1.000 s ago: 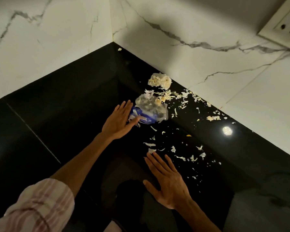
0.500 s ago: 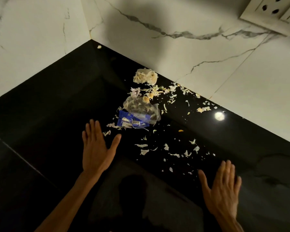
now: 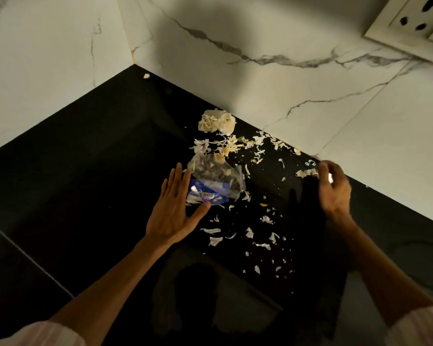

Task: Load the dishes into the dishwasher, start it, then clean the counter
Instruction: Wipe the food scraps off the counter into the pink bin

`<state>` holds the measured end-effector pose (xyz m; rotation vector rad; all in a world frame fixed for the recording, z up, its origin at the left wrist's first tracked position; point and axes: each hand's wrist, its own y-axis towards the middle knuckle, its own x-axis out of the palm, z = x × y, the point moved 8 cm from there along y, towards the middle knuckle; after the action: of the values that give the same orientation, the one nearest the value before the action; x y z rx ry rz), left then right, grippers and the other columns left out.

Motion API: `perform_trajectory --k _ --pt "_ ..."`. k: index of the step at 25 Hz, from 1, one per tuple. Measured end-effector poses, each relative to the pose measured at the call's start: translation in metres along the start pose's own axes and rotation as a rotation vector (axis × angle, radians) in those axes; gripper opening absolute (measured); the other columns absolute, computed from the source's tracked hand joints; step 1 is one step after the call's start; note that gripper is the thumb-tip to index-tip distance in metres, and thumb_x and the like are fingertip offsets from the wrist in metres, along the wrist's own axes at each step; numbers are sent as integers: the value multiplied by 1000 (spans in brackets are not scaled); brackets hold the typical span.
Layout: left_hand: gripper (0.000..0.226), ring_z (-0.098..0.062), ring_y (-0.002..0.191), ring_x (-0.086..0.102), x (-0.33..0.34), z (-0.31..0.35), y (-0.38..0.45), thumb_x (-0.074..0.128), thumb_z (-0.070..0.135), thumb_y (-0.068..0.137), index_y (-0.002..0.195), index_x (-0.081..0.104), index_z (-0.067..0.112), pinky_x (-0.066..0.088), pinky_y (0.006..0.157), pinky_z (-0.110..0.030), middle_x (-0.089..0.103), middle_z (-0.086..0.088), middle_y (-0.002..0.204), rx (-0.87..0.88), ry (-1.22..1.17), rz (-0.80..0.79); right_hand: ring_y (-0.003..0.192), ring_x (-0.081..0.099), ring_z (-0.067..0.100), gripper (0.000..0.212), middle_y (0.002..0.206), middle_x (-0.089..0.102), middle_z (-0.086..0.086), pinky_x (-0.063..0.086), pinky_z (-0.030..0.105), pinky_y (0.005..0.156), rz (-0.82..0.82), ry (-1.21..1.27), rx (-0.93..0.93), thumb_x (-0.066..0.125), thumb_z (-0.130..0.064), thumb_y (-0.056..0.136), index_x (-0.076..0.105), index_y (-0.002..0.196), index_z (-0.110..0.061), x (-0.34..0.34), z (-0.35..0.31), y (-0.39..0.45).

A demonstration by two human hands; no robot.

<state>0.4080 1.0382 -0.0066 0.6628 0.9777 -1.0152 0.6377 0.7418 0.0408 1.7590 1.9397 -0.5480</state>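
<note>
Head view: black counter (image 3: 85,171), corner of marble walls. Left hand (image 3: 171,211) flat, fingers straight, touching wrapper's (image 3: 214,182) left edge. Right hand (image 3: 334,189) blurred at right near wall, fingers loosely curled, grip unclear. Scraps (image 3: 248,233) scattered between hands.

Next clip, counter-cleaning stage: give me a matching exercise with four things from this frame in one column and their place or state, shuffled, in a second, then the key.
Things
1. left hand
2. right hand
3. plastic wrapper
4. crumpled pale wad

Place or state
A. lies closest to the wall, past the scattered peels
B. flat with fingers straight, beside the wrapper's near edge
C. clear with a blue printed end, lying on the black counter
D. blurred, fingers curled, near the peel scraps by the wall

Pairs: 1-B, 2-D, 3-C, 4-A
</note>
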Motion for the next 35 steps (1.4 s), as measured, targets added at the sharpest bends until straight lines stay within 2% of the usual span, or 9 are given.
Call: perform_trajectory --k 4,7,12,17,19,24,29,32,35 --pt "92 -13 148 -12 1 3 1 19 78 87 154 -6 20 -2 121 -34 -12 -2 161 44 54 -20 123 48 28 50 135 53 12 38 39 102 -168 -248 -118 36 -47 100 57 130 -14 50 -6 37" --pt "90 -9 146 -14 1 4 1 17 77 88 154 -4 19 -9 119 -29 -12 2 160 54 73 -29 114 57 14 38 131 58 1 46 28 93 -490 -21 -138 39 -41 103 61 126 -21 96 -34 18" --pt "88 -10 147 -9 -2 4 1 19 75 88 155 -1 20 -6 119 -29 -10 3 160 38 54 -17 119 55 19 42 134 58 1 45 46 104 -282 59 -179 39 -47 102 63 126 -21 105 -57 61" --pt "88 -6 147 -13 -3 3 1 25 73 90 153 -11 24 -6 120 -27 -15 5 161 33 5 0 115 62 27 40 119 69 8 45 51 103 -652 156 -218 42 -36 102 72 107 -9 173 -84 49" --pt "88 -3 146 -15 -5 2 1 28 72 90 153 -10 24 -6 120 -26 -15 7 161 28 -3 17 95 70 32 30 104 72 13 55 53 87 -543 346 -190 52 -23 99 71 93 0 175 -111 67" --pt "87 -3 146 -14 -6 3 1 28 71 90 152 -11 25 -4 120 -25 -14 7 161 23 -28 17 116 58 10 34 133 59 -5 51 18 90 -612 5 -513 52 -37 99 65 126 -20 231 -176 90" --pt "86 -2 145 -17 -5 -1 1 28 70 90 152 -11 24 -5 119 -22 -18 9 160 -2 -67 18 128 51 31 39 148 46 7 47 45 102 -817 -175 -572 41 -32 104 54 137 -17 265 -138 52" --pt "87 2 143 -18 -7 -2 0 31 70 90 153 -9 25 -3 117 -20 -20 13 159 -16 -105 18 134 43 15 45 150 42 1 39 33 107 -988 -110 -457 38 -47 99 53 135 -24 231 -108 16" --pt "89 1 145 -11 -9 -3 -1 34 73 87 152 -10 33 12 114 -23 -19 18 158 -43 -215 16 126 51 0 53 140 54 -1 44 21 102 -847 125 -338 43 -60 92 58 128 -23 161 -100 -6"
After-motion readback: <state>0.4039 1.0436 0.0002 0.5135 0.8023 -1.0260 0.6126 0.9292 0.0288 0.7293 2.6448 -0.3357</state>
